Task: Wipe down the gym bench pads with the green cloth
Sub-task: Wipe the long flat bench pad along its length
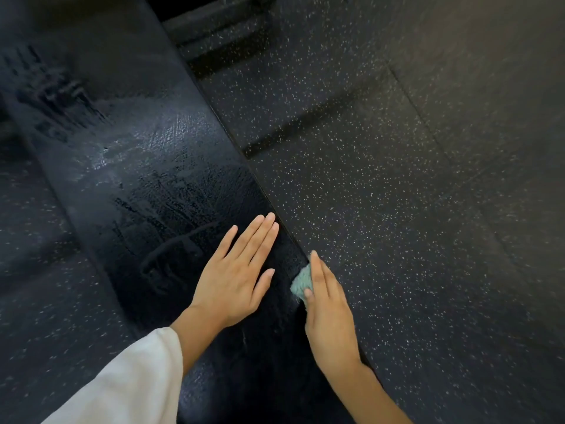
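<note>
A long black bench pad runs from the upper left down to the bottom centre, its top streaked with wet wipe marks. My left hand lies flat on the pad's top near its right edge, fingers straight and together. My right hand is at the pad's right side edge and holds the green cloth against it, thumb over the cloth. Most of the cloth is hidden behind the hand.
Black rubber floor with white speckles spreads to the right and left of the bench. A dark frame part or step sits at the top centre beyond the pad.
</note>
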The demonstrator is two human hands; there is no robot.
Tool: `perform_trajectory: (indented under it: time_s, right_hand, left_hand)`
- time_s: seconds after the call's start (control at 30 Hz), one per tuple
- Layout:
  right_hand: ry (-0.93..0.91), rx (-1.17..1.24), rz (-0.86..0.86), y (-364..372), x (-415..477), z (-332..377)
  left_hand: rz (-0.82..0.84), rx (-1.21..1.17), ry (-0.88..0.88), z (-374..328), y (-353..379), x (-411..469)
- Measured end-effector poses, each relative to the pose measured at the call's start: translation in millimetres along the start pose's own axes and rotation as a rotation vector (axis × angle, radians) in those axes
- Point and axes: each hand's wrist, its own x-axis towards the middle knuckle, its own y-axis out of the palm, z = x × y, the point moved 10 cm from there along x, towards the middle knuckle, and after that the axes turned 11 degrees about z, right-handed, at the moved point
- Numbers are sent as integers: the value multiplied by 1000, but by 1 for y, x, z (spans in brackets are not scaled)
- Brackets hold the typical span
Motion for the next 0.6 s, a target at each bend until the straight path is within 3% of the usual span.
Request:
perform_trajectory:
  time_s: [0.17,0.33,0.6]
  right_hand:
    - [-99,118,33,-13,56,35]
    - [-96,172,54,-15,43,28]
    - [81,109,81,-3,-14,-9]
  left_hand:
    - [-19,-19,19,2,-2,1]
    - [-26,-62,35,3,-6,0]
    - [14,-30,57,43,-16,6]
